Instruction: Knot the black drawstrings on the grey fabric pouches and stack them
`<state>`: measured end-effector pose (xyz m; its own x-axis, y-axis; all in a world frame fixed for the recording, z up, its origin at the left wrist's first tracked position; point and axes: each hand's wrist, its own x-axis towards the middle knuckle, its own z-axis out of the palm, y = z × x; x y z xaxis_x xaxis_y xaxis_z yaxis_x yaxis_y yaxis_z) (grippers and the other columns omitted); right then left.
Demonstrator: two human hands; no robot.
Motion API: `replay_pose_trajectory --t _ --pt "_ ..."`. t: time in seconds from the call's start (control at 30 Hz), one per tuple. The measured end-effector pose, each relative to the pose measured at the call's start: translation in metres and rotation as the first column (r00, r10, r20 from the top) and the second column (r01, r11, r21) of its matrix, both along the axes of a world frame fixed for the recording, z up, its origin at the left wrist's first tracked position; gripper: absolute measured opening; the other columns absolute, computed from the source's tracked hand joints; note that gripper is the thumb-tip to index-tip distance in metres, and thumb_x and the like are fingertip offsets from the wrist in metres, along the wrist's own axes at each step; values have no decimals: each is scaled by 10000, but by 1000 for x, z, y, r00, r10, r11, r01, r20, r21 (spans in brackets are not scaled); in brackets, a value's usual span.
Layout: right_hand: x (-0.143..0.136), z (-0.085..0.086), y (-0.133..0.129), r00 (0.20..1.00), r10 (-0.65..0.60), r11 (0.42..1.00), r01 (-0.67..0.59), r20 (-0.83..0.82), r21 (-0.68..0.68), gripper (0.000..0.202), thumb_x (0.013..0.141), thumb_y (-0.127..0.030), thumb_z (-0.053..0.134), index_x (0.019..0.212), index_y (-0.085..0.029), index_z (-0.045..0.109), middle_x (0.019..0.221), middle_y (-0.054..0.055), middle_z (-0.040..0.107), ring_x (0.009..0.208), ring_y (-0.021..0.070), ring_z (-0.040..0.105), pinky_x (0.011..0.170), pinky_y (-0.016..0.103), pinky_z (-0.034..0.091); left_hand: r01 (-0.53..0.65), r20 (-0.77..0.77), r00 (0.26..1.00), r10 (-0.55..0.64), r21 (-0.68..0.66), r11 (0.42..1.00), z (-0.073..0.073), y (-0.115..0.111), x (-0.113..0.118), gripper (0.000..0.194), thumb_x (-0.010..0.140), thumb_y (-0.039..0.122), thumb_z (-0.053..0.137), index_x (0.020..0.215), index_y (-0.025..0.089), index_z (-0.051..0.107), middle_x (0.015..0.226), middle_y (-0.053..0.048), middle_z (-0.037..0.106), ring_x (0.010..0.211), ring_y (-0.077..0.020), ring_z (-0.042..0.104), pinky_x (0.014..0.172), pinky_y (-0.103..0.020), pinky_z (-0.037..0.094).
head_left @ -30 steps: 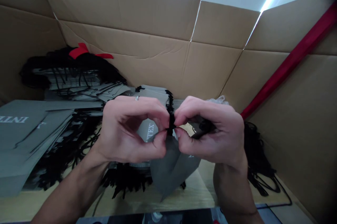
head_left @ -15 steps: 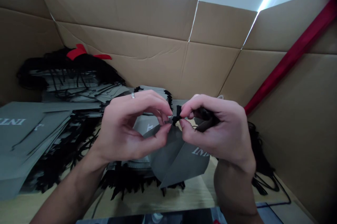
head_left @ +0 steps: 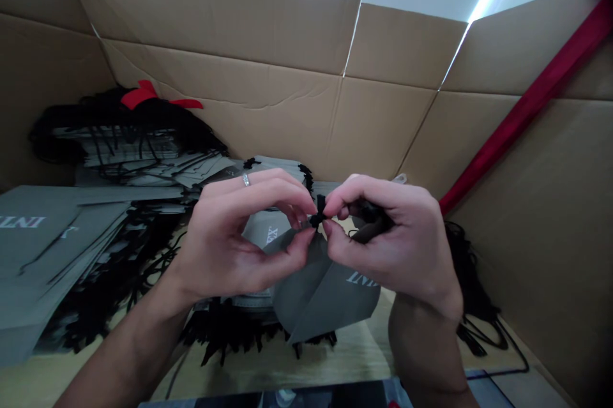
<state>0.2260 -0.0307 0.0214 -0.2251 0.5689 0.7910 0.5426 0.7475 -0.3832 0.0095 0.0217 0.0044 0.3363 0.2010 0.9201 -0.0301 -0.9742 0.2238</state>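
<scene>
My left hand (head_left: 244,235), with a ring on one finger, has its thumb and fingertips closed at the left side of a small black cord knot (head_left: 317,219). Against the knot's right side, the thumb and index finger of my right hand (head_left: 395,239) pinch the cord, one short end pointing up. A grey bag (head_left: 330,299) with white lettering hangs below the knot, its sides angled outward. Something dark (head_left: 373,213) lies in the curl of my right fingers, and its kind cannot be made out.
Grey bags (head_left: 96,229) with black cords are stacked on the left, and another stack (head_left: 280,162) stands behind my hands. Black cords (head_left: 472,274) lie at the right. Cardboard walls (head_left: 268,37) surround the wooden table (head_left: 354,357); a red strip (head_left: 531,101) slants across the right wall.
The fingertips of both hands have come closer together at the knot. My right hand has shifted slightly left, and the black cord end now stands nearer my left fingers.
</scene>
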Motion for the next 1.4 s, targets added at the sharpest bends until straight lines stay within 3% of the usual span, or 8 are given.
replay_pose_trajectory --t 0.23,0.37,0.47,0.67,0.9,1.13,1.23,1.4 --pt "-1 1 2 1000 -5 1000 4 24 28 182 788 -60 791 874 -213 742 793 -80 734 670 67 623 619 218 479 -112 -40 992 117 102 988 -1 -2 -1 252 902 70 792 1083 242 759 913 -19 796 800 -179 778 707 -304 649" --pt "-1 0 3 999 -11 999 10 31 38 179 791 -60 783 878 -212 742 803 -71 741 680 74 635 622 225 480 -267 -60 952 301 323 908 -3 -4 -4 234 933 43 784 1096 204 737 978 -36 822 826 -176 814 761 -272 674" --pt "-1 0 3 999 -30 999 29 34 42 176 801 -67 775 882 -220 745 809 -63 750 681 87 647 633 239 495 -311 -48 930 364 426 850 -4 -6 -7 191 959 70 821 1097 182 752 987 -39 829 824 -167 815 756 -254 678" --pt "-1 2 2 999 -24 999 23 39 45 175 793 -66 768 867 -222 744 801 -58 754 678 95 653 627 245 501 -310 -55 926 375 458 833 -7 -8 -11 112 998 93 828 1067 163 773 1046 -48 844 843 -154 812 798 -242 695" --pt "-1 1 1 999 -40 998 38 30 49 173 792 -69 766 866 -224 746 801 -57 759 664 96 643 626 250 500 -299 -41 931 362 481 824 -9 -8 -12 171 965 70 870 1090 139 776 1100 -85 846 937 -200 841 867 -274 724" --pt "-4 -1 2 999 -12 998 10 30 64 173 806 -65 770 875 -218 733 816 -52 749 698 92 653 651 231 518 -364 6 909 416 497 788 -11 -6 -8 125 994 102 841 1091 129 768 966 -76 818 846 -193 818 774 -276 691" --pt "-4 -2 3 999 14 998 -17 34 69 190 814 -60 759 888 -230 721 841 -41 752 724 105 657 666 239 541 -371 19 913 408 455 809 -9 -4 -5 144 977 113 825 1067 195 748 933 -28 817 770 -162 800 700 -248 672" --pt "-6 -3 3 996 87 993 -88 17 74 246 816 -24 728 909 -251 715 859 -36 764 766 127 678 706 270 574 -275 0 958 287 279 920 -4 -6 -4 220 917 87 779 1022 271 718 798 31 775 655 -146 752 584 -253 627"
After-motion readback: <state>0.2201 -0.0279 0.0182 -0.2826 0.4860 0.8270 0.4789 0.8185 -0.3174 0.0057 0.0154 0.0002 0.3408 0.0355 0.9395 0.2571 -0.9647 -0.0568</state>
